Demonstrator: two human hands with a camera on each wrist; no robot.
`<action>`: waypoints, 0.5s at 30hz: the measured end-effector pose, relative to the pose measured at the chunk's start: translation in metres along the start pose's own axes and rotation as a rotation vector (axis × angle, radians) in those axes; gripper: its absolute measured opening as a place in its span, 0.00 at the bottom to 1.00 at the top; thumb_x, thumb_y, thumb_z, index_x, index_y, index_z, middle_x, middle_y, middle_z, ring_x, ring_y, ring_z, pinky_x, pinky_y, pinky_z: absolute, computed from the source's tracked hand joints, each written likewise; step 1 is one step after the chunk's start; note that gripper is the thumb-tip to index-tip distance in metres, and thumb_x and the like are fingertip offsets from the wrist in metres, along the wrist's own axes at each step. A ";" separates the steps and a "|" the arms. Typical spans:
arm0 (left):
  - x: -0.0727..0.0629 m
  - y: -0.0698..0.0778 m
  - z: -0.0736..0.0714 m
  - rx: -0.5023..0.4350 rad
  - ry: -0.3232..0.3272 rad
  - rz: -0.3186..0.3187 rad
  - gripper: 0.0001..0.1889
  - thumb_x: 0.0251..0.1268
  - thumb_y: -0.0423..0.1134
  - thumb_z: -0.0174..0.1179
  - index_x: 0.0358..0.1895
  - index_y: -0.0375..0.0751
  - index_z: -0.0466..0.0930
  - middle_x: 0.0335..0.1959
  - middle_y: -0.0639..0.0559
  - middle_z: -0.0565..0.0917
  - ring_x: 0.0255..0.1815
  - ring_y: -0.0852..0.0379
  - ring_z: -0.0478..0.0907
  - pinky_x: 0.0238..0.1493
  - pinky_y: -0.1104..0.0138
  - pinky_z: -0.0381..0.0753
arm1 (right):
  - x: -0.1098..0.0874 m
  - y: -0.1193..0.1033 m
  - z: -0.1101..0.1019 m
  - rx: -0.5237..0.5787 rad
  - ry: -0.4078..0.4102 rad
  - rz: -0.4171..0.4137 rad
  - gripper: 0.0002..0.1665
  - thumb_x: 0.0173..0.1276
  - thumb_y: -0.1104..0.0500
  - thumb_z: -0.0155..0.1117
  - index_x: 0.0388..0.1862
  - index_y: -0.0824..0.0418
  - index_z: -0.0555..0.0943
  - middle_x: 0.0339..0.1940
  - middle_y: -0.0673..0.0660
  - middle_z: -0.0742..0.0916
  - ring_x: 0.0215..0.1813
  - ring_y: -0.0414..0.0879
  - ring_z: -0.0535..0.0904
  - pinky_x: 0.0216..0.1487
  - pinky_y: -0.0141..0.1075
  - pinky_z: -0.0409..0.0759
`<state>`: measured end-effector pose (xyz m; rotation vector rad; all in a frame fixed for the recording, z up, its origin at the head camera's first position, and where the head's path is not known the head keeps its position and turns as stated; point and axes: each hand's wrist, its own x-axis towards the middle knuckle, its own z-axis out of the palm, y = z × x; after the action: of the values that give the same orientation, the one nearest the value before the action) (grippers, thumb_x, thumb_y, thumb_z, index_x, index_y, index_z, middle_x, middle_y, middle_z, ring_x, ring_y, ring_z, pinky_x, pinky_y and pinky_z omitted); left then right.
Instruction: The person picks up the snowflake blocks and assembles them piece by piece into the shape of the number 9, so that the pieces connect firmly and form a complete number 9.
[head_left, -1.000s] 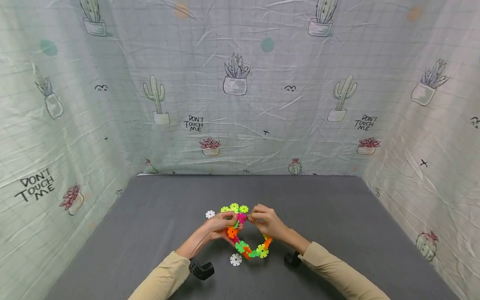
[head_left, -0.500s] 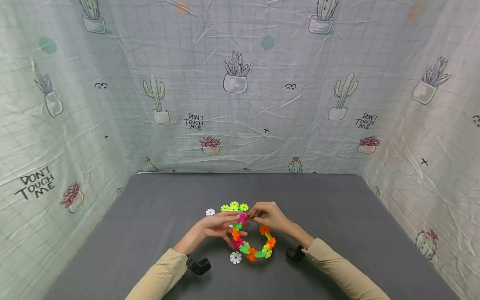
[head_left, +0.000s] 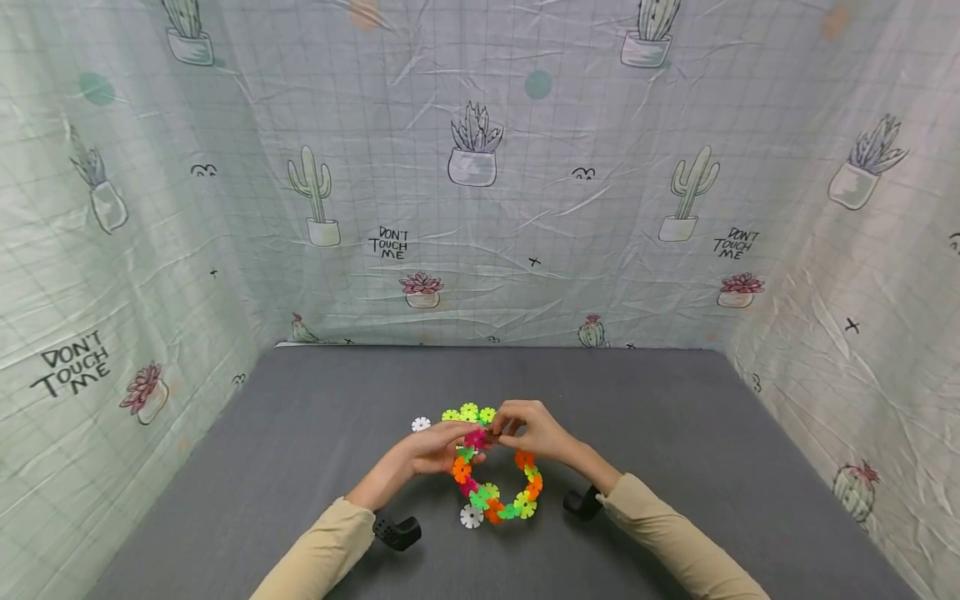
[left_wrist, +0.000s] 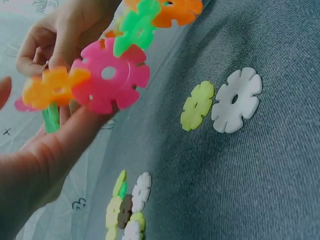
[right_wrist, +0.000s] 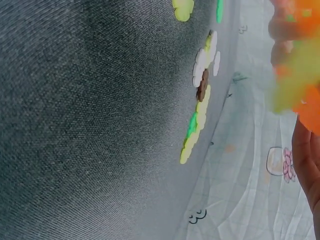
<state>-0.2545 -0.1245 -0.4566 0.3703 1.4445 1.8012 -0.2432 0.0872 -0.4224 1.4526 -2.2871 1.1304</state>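
My left hand (head_left: 435, 450) holds a curved chain (head_left: 533, 486) of notched plastic flower discs in orange, green, yellow and pink. A pink disc (left_wrist: 111, 75) and an orange disc (left_wrist: 55, 88) at its upper end lie against the left fingers in the left wrist view. Facing it from the right, my right hand (head_left: 535, 430) pinches a small piece at that end of the chain; its fingers mostly hide the piece. In the right wrist view, orange and yellow-green discs (right_wrist: 295, 75) of the chain blur close to the camera.
On the dark grey table (head_left: 637, 408) a white disc (head_left: 471, 517) lies below the chain. A yellow-green disc (left_wrist: 197, 106) is beside it. Beyond the hands lie yellow discs (head_left: 468, 412), a brown disc (right_wrist: 202, 86) and another white disc (head_left: 421, 424). A patterned curtain (head_left: 555, 308) stands behind.
The chain swung right and then back left, its loop now hanging wider below the hands. My left fingers have straightened along its top, and my right hand has shifted slightly left.
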 end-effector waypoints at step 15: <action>-0.018 0.001 -0.014 -0.073 -0.125 0.003 0.22 0.72 0.44 0.35 0.63 0.37 0.54 0.45 0.55 0.76 0.40 0.61 0.77 0.37 0.62 0.81 | 0.009 0.075 0.008 -0.199 -0.134 0.339 0.13 0.63 0.58 0.58 0.41 0.65 0.80 0.38 0.58 0.83 0.35 0.46 0.79 0.35 0.30 0.78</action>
<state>-0.2520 -0.1469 -0.4556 0.4393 1.2889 1.7949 -0.3085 0.0923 -0.4598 1.1282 -2.7259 0.8701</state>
